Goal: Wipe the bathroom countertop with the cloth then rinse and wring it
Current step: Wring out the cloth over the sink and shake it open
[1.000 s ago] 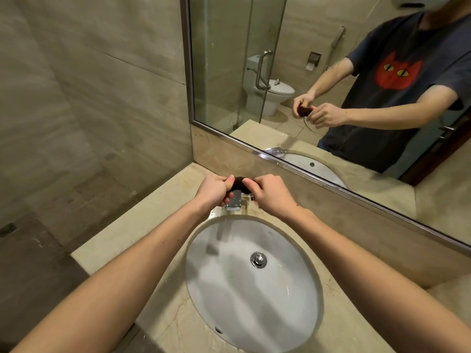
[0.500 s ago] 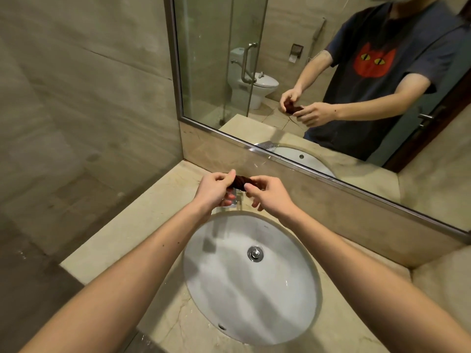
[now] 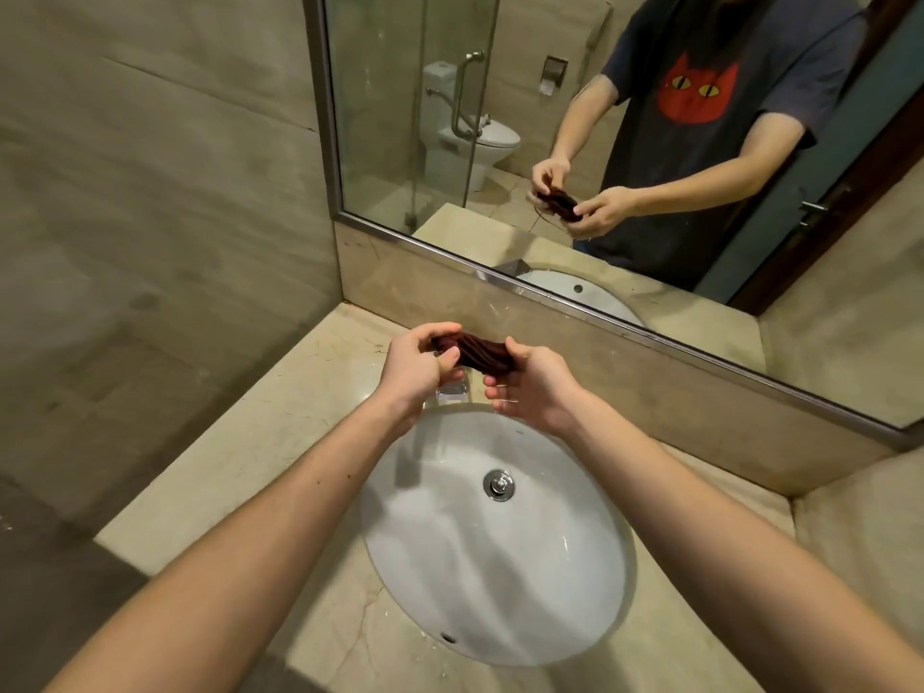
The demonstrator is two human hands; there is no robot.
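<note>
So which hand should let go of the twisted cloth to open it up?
Probably the right hand. It only pinches the end of the dark cloth with its other fingers already spread, while the left hand wraps its end more fully over the sink.

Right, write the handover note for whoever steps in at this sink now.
Left hand: grip shut on one end of the dark maroon twisted cloth.
Right hand: thumb and forefinger pinch the other end; its other fingers are spread loose.
Cloth is held above the chrome faucet, at the back edge of the white oval sink.
Done: cloth is twisted tight, so wringing is under way. No water is seen running.
Left: finish wringing. Whether the beige marble countertop is fully wiped cannot be told.
</note>
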